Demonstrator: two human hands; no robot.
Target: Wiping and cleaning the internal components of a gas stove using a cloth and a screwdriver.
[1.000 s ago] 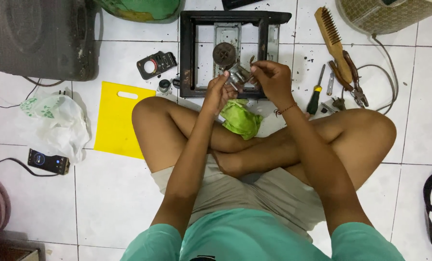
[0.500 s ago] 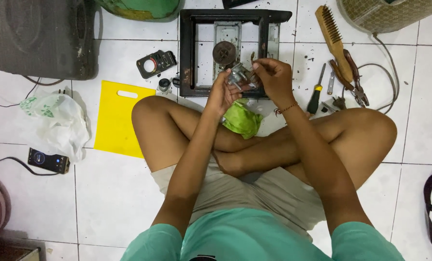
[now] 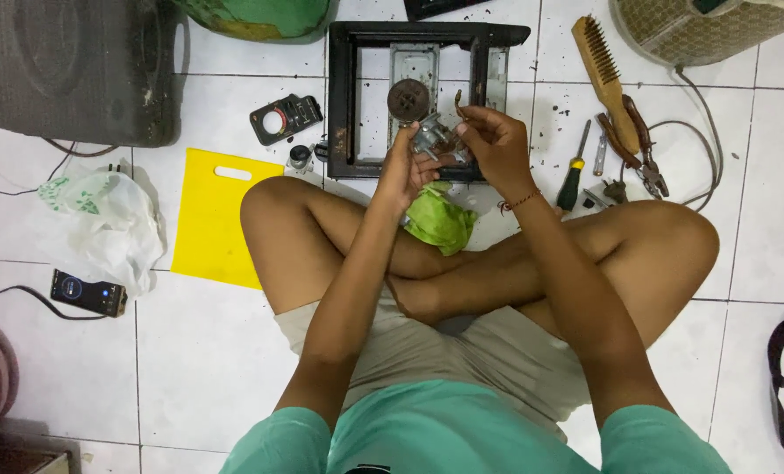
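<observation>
Starting at the left edge, a dark grey case (image 3: 80, 70) sat on the white tiled floor (image 3: 199, 369), with a crumpled clear plastic bag (image 3: 102, 219) and a small black device on a cable (image 3: 87, 292) below it. Next came a flat yellow plastic sheet (image 3: 216, 215) and a black handheld meter (image 3: 285, 117), then the black metal stove frame (image 3: 344, 105) with its round burner (image 3: 409, 96) in the middle. Over the near edge of that frame, above a green cloth (image 3: 442, 221) resting against the crossed legs, the small metal part (image 3: 433, 140) was held up between both hands. It looked light and rigid, a bare metal fitting that could be slick if greasy, best pinched by its body and not by the thin bent piece sticking up from it. The left hand (image 3: 405, 168) was closed round the part from below, fingers curled and gripping it. The right hand (image 3: 496, 145) was pinched at the fingertips on the part's upper side, the other fingers loosely folded; how much of the part it gripped was hidden. Farther right lay a green-handled screwdriver (image 3: 574, 180), a wire brush (image 3: 604, 75), pliers (image 3: 645, 145), and a woven basket (image 3: 717, 26) at the top corner.
</observation>
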